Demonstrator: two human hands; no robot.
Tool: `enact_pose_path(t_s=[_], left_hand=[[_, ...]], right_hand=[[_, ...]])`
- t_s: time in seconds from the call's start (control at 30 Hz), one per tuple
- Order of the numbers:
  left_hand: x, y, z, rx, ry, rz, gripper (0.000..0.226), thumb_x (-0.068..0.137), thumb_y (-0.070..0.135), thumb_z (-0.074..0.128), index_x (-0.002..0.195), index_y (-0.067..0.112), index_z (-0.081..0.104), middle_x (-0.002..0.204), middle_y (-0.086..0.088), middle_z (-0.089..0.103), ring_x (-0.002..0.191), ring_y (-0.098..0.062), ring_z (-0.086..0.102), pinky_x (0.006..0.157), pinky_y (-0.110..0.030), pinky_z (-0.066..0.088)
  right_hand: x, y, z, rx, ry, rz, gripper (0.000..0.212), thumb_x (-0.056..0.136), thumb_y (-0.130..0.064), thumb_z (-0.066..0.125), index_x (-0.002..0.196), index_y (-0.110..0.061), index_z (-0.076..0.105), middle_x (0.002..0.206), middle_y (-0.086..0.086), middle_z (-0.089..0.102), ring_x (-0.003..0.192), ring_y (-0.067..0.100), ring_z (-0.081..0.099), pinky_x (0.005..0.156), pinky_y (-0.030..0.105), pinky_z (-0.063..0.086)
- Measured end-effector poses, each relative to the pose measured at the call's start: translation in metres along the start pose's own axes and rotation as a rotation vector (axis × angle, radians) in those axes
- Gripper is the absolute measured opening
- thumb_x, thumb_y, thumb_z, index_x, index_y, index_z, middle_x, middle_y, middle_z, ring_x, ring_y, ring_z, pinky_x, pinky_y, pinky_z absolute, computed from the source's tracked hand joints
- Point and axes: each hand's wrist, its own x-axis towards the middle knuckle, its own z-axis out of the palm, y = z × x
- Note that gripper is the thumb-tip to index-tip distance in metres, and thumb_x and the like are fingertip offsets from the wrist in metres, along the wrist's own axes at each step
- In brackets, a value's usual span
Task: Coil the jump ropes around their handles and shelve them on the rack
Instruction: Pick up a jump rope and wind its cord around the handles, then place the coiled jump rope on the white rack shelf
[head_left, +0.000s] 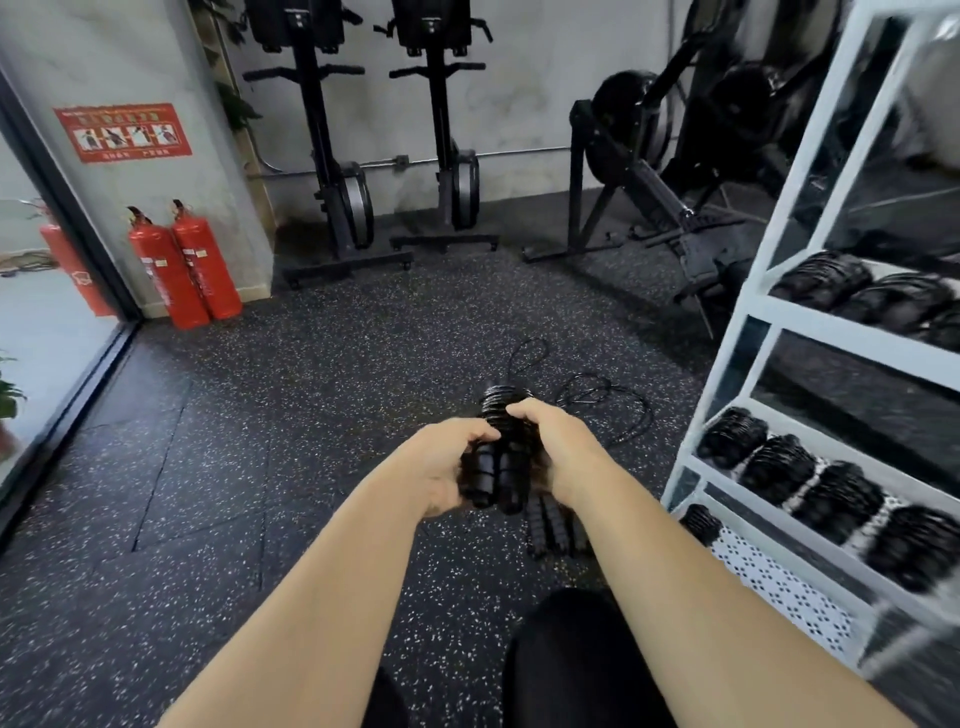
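Head camera looks down on both hands closed round one jump rope (506, 441), held out in front above the floor. The left hand (447, 462) curls its fingers about the two black handles (493, 486), which lie side by side. The right hand (563, 452) grips the cord wound round their upper part, thumb on top.

At one o'clock from the bundle, loose cord (597, 402) lies in loops on the speckled rubber floor (260, 415). At five o'clock, beneath the right wrist, another pair of ribbed handles (553, 525) rests on the floor; whether that cord belongs to them I cannot tell.

At three o'clock stands the white rack (727, 364), with coiled ropes (795, 467) in rows on its shelves. Far off at ten o'clock two red fire extinguishers (182, 270) stand against the wall, and at twelve o'clock two upright rowing machines (337, 156).
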Motion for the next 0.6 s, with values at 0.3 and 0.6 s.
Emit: enact_pose_path(t_s=[0.3, 0.6], left_hand=[[-0.043, 0.005, 0.049, -0.020, -0.003, -0.013, 0.025, 0.097, 0.030, 0.054, 0.107, 0.008, 0.059, 0.091, -0.014, 0.068, 0.082, -0.028, 0.067, 0.072, -0.041, 0.055], [-0.020, -0.003, 0.079, 0.080, 0.008, -0.063, 0.024, 0.099, 0.030, 0.048, 0.103, 0.011, 0.061, 0.089, -0.010, 0.066, 0.077, -0.025, 0.064, 0.063, -0.036, 0.049]], right_hand=[[-0.041, -0.009, -0.040, 0.062, 0.029, -0.066, 0.011, 0.078, -0.019, 0.068, 0.087, -0.014, 0.067, 0.101, 0.012, 0.071, 0.092, 0.030, 0.067, 0.094, 0.049, 0.052], [-0.034, -0.006, -0.067, -0.073, 0.044, -0.064, 0.036, 0.071, -0.019, 0.071, 0.106, -0.010, 0.065, 0.096, 0.012, 0.071, 0.082, 0.028, 0.067, 0.084, 0.044, 0.057]])
